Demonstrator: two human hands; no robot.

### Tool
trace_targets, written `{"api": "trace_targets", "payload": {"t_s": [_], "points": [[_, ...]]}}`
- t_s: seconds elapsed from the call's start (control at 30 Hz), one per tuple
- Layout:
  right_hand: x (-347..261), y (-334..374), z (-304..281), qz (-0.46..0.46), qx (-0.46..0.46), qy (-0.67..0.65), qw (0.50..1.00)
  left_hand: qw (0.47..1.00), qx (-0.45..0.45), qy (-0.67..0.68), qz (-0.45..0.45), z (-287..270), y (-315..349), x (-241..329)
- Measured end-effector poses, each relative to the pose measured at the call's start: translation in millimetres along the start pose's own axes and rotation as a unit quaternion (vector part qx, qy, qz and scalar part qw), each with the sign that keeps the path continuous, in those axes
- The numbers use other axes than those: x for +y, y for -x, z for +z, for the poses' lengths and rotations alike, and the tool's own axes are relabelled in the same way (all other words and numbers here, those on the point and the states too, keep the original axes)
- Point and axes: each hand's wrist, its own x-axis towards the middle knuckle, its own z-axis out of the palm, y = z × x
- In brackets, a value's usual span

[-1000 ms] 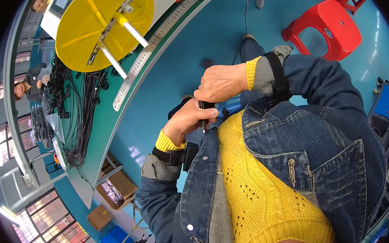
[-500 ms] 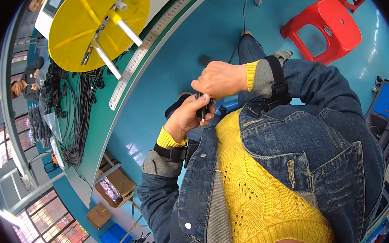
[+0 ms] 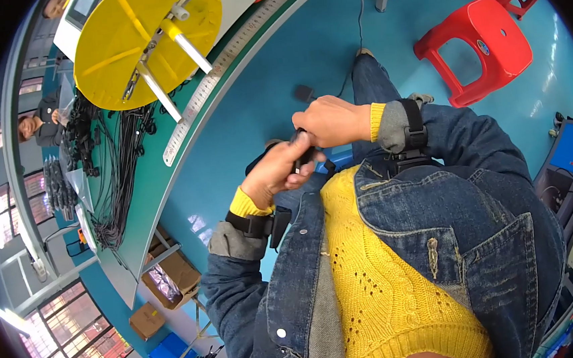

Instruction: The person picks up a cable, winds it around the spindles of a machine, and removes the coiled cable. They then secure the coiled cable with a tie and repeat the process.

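In front of my yellow sweater, my left hand is closed around a small bundle of black cable, its thumb lying on top. A pale metallic tip shows at the bundle's lower end. My right hand is closed at the bundle's upper end, fingers curled down against it. What the right fingertips pinch is hidden behind the hand. Both hands are over the floor, to the right of the green-topped table.
A steel ruler runs along the table's edge. A yellow disc with metal rods and many black cables are on the table. Red stools stand at the upper right. Cardboard boxes lie lower left. Another person is beyond the table.
My right hand has shifted slightly right and down. The left thumb has moved up along the black cable bundle, and the left fingers have opened a little.
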Motion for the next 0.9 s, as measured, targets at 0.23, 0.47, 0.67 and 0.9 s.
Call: {"api": "trace_targets", "payload": {"t_s": [0.23, 0.47, 0.67, 0.9], "points": [[5, 5, 16, -0.019, 0.115, -0.101, 0.988, 0.989, 0.026, -0.077, 0.12, 9, 4, -15], [2, -2, 17, -0.065, 0.071, 0.04, 0.995, 0.984, -0.003, -0.156, 0.088, -7, 1, -13], [2, -6, 18, -0.043, 0.105, -0.003, 0.994, 0.987, 0.067, -0.054, 0.138, 7, 3, -17], [-1, -11, 14, -0.06, 0.08, 0.051, 0.994, 0.994, 0.007, -0.044, 0.104, -13, 4, -22]]}}
